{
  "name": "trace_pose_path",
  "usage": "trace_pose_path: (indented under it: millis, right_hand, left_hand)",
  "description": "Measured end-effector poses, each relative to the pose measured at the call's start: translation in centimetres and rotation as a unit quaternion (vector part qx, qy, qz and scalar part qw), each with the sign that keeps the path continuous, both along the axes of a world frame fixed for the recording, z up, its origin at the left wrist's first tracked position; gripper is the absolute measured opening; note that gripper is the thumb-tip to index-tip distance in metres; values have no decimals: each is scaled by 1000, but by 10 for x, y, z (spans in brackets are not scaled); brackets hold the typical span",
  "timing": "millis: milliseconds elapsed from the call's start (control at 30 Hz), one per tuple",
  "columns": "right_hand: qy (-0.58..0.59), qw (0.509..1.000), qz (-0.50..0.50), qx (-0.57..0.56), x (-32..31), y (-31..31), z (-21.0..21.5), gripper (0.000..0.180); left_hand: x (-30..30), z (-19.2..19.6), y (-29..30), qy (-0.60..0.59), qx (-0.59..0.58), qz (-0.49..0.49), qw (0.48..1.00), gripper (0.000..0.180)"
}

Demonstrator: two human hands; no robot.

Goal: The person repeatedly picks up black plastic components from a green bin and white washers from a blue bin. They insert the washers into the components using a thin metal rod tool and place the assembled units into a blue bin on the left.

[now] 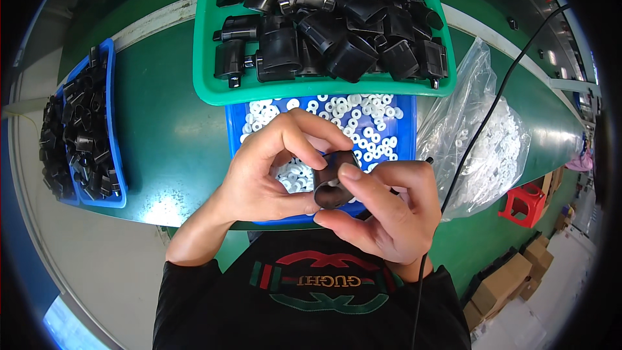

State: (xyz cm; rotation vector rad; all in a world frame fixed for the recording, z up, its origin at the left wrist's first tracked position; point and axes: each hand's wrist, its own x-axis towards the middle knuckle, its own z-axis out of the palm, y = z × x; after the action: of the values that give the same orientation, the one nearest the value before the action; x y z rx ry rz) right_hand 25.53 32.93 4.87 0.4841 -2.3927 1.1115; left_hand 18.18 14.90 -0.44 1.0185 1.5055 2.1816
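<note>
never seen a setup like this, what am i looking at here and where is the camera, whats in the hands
There is no machine here: a person works with two bare hands. The one picture comes from a wide fisheye camera worn on the person's head, looking down, so straight edges bend near the rim.

The left hand and the right hand meet over the green work surface. Together they hold a small black plastic tube-shaped part, the right thumb and fingers in a grip around it, the left fingertips at its top.

Under the hands sits a blue tray of small white rings. Behind it is a green tray heaped with black plastic parts. At far left a second blue bin of black parts stands. At right lies a clear plastic bag of white rings, with a black cable crossing it.
</note>
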Motion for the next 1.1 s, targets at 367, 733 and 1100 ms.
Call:
trace_pose_path:
  millis: [367,733,1100]
  right_hand:
    - [-41,998,-42,-28,1,-9,2,63]
    - [-63,997,-9,-43,2,8,16,57]
    - [-95,995,10,1,3,12,3,58]
  left_hand:
    - [6,5,1,-30,-3,29,999,46]
    - [-20,17,-25,-63,25,12,998,37]
    - [-14,17,-24,-80,-20,10,997,19]
